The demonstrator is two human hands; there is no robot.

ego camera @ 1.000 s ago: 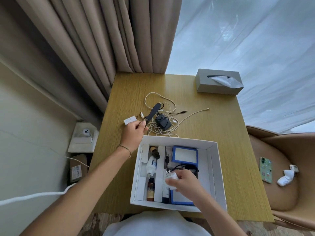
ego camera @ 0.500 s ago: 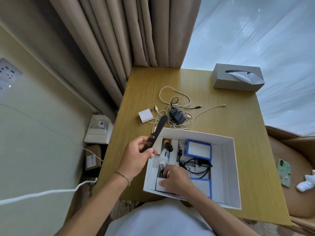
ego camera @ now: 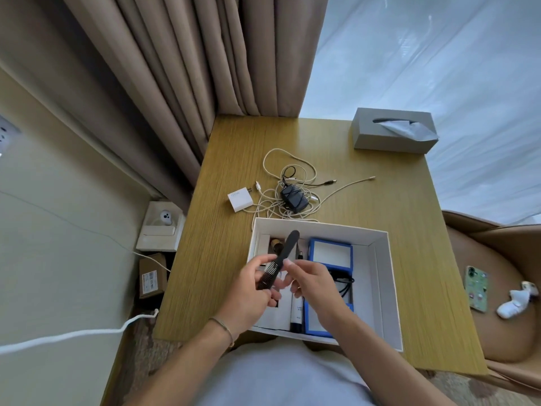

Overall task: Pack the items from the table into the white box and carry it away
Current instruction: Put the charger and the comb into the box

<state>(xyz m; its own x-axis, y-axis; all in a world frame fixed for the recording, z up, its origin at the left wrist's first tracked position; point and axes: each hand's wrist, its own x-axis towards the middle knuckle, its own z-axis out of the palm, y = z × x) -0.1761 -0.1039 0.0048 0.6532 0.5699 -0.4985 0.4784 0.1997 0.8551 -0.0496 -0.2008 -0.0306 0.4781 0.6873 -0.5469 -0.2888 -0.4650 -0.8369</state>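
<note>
Both forearms are bare from elbow to wrist, with no sleeves showing on them. The left hand [ego camera: 248,291] has a thin, pale cord bracelet [ego camera: 223,328] looped once around the wrist just below it. The right hand [ego camera: 314,284] wears no ring or band that can be seen. Below the bracelet, a white garment [ego camera: 281,376] covers the torso.

The left hand [ego camera: 248,291] has carried the black comb [ego camera: 278,260] from the worktop to above the white box [ego camera: 383,288]. The right hand [ego camera: 313,284] has risen out of the box and now pinches the comb too.
</note>
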